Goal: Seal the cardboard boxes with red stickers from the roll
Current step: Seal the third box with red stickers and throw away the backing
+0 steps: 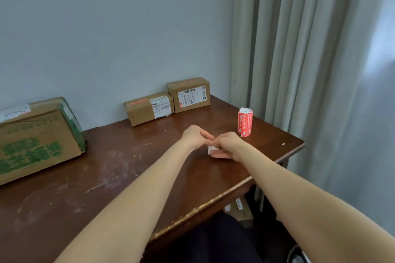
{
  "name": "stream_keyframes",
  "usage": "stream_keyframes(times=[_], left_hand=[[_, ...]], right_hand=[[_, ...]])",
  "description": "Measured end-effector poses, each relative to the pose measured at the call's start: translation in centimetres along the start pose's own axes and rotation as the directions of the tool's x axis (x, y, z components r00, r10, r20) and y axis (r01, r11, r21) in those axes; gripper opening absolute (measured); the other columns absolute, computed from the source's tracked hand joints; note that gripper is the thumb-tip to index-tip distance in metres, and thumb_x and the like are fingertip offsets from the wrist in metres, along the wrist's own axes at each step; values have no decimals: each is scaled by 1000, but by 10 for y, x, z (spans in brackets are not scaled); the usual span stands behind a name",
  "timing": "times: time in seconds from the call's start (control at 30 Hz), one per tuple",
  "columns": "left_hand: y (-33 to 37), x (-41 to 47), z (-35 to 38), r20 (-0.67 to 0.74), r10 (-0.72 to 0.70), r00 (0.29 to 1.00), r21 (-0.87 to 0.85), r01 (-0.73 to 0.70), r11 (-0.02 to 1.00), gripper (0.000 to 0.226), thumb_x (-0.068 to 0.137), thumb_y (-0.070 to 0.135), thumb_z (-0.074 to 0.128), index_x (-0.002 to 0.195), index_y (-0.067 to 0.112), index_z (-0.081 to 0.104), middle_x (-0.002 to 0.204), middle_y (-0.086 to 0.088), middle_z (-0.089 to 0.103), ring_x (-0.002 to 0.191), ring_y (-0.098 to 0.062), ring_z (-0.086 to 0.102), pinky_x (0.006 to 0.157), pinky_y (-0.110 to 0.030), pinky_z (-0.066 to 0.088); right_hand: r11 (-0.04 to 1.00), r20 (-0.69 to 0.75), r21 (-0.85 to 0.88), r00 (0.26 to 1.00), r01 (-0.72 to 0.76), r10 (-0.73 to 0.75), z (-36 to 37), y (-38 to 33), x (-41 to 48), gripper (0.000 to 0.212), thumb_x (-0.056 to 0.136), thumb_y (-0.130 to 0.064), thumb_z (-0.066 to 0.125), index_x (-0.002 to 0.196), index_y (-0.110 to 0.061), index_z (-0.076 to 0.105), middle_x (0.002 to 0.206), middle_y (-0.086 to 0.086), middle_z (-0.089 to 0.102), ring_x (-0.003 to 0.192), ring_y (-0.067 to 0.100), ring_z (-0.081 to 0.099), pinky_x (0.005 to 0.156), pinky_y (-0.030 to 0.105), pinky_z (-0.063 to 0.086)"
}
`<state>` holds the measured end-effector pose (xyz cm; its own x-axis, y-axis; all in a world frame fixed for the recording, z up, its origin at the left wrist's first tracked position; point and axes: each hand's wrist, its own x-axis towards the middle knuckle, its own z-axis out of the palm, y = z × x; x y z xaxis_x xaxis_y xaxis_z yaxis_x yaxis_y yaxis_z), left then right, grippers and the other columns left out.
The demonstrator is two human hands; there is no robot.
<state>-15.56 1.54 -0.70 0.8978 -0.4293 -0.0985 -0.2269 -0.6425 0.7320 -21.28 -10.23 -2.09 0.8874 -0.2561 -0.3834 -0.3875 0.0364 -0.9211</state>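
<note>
The right hand (228, 145) pinches a white paper scrap (211, 150) above the counter (128, 166); the left hand (197, 136) meets it, grip unclear. The red sticker roll (245, 121) has illegible print.

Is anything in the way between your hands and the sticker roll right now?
Nothing visible: the sticker roll stands on end just beyond the right hand, bare table between. That hand holds a small white scrap, left hand close against it.

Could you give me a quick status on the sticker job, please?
Right hand holds a white paper scrap; left hand meets it, grip unclear. Sticker roll upright, untouched. Two small boxes at wall show red stickers. Nothing blocking.
</note>
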Motion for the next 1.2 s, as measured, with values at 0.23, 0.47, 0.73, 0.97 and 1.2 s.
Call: stream_keyframes(times=[0.23, 0.47, 0.73, 0.97, 1.2], left_hand=[[62, -8, 58, 126, 144, 982, -48, -139, 989, 30, 77, 17, 79, 107, 15, 74, 104, -3, 71, 80, -8, 65, 68, -16, 51], [115, -15, 111, 82, 217, 973, -60, -213, 975, 9, 84, 5, 68, 79, 12, 69, 71, -3, 66, 56, -15, 65, 71, -24, 58], [155, -23, 178, 165, 266, 950, -66, -259, 964, 20, 77, -6, 69, 68, 10, 61, 78, -12, 66, 57, -22, 66, 68, -30, 60], [145, -28, 230, 420, 77, 904, -82, -47, 996, 18, 81, -16, 60, 82, 2, 62, 93, -22, 62, 80, -31, 65, 61, -23, 57], [106, -33, 279, 501, 46, 864, -1, -52, 999, 26, 81, 3, 72, 101, 3, 55, 85, -17, 64, 58, -18, 65, 56, -27, 58]], right_hand=[[872, -201, 489, 973, 1, 111, -76, 16, -28, 26, 84, 8, 57, 109, 0, 57, 93, 18, 67, 70, 23, 70, 47, 26, 57], [836, -261, 544, 961, 67, 93, -145, 41, -55, 12, 84, -11, 70, 80, -6, 59, 71, 6, 58, 56, 11, 59, 45, 16, 52], [746, -91, 665, 995, 31, 39, -214, 78, -80, 28, 89, -19, 66, 112, -2, 65, 99, 11, 72, 84, 14, 71, 63, 17, 58], [790, -268, 611, 954, 60, 135, -227, 138, -77, 11, 90, 5, 60, 99, 7, 65, 74, 11, 71, 56, 11, 68, 55, 15, 56], [808, -426, 586, 826, -57, 368, -228, 244, -60, 20, 85, 4, 68, 101, 14, 63, 67, 14, 69, 44, 11, 65, 44, 16, 52]])
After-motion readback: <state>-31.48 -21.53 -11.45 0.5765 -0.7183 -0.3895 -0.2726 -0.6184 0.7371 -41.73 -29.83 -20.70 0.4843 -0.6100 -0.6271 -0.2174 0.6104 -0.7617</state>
